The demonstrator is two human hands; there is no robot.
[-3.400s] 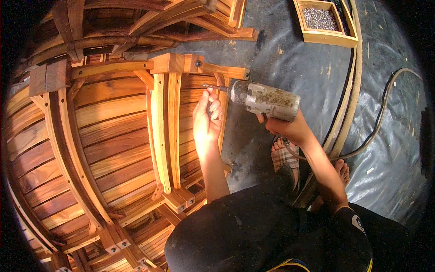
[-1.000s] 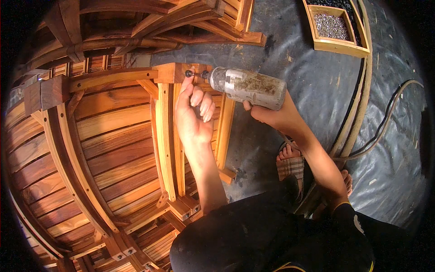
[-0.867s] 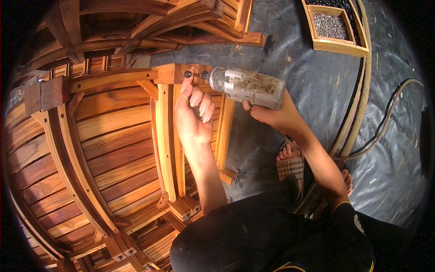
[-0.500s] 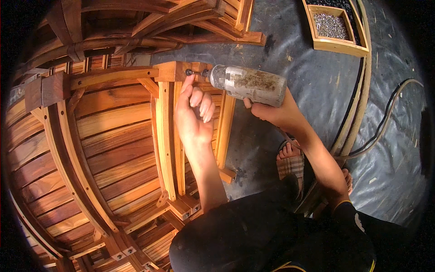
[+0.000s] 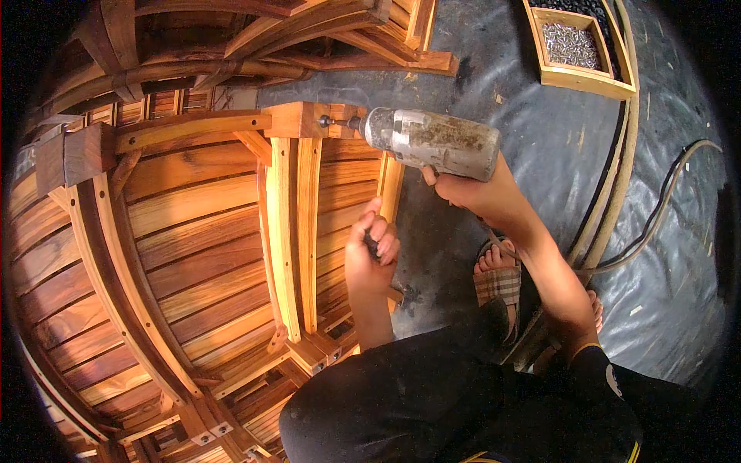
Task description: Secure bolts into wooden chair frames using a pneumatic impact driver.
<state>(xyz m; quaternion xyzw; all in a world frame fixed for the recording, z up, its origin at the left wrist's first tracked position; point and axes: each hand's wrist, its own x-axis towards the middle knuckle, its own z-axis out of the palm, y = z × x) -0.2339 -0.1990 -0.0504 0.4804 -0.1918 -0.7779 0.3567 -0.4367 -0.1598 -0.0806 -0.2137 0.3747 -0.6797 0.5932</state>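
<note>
Since the earlier frames, the left hand (image 5: pixel 371 251) has dropped away from the wooden block (image 5: pixel 299 120) at the top of the chair frame (image 5: pixel 231 231) and now sits lower, beside the frame's paired upright slats (image 5: pixel 295 231). Its fingers are curled nearly shut around a small dark object that I cannot identify. The right hand (image 5: pixel 472 187) stays closed on the grip of the power drill (image 5: pixel 432 142), which lies level to the right of the block, its bit tip meeting a dark screw head (image 5: pixel 325 121) on the block's face.

That chair frame is reddish-brown slatted wood, lying on its side and filling the area left of the drill. Beyond the block, more stacked wooden chair parts (image 5: pixel 255 46) crowd the top of the view. Well to the right of the block, up at the far edge, a shallow wooden tray (image 5: pixel 610 81) holds a heap of silvery screws (image 5: pixel 570 44). Dark plastic sheeting (image 5: pixel 540 123) covers the floor under the drill. Below the right hand, a foot in a plaid-strapped sandal (image 5: pixel 498 282) rests on the sheeting, and a grey cable (image 5: pixel 664 208) loops off to the right.
</note>
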